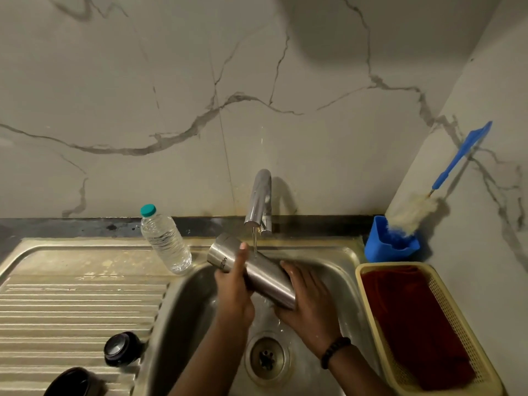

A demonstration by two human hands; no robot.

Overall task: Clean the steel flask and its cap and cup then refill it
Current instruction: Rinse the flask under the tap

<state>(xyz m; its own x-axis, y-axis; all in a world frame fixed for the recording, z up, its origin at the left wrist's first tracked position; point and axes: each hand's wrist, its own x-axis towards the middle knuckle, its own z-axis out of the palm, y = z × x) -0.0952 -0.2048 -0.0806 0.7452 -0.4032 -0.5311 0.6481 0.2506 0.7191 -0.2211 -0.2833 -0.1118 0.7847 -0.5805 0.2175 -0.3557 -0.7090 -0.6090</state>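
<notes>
Walls [171, 81] clad in grey-veined marble; dark counter [57, 225] strip behind; steel sink [347, 257] stained; lighting dim, shadows overhead

We lose the round black cup [75, 382] to the bottom edge. The left hand [235, 292] covers the middle of the tilted steel flask [251, 270]; its mouth faces away. The yellow perforated plastic basket [468, 338] runs off bottom right.
</notes>
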